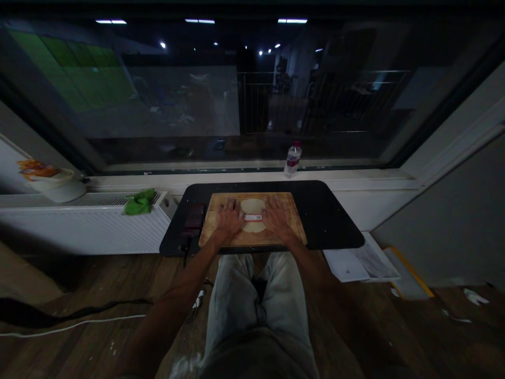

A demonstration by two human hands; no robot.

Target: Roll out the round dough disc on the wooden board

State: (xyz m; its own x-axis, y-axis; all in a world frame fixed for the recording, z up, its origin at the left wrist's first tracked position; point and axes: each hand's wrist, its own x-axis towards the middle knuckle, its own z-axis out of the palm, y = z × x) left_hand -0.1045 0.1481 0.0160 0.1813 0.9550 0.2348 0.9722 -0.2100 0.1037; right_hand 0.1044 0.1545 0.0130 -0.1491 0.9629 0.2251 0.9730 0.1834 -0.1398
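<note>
A wooden cutting board [294, 223] lies on a small black table [331, 216]. On the board sits a flat round of pale dough [252, 205]. A rolling pin [253, 217] with a light barrel and a red mark lies across the dough. My left hand [230, 217] presses flat on the pin's left end, fingers stretched forward. My right hand [276, 216] lies flat on its right end in the same way.
A dark reddish object [194, 220] sits on the table left of the board. A water bottle [292, 159] stands on the window sill behind. A green cloth [139, 202] lies on the white radiator [79, 226]. Papers [361, 263] and cables [71, 316] lie on the wooden floor.
</note>
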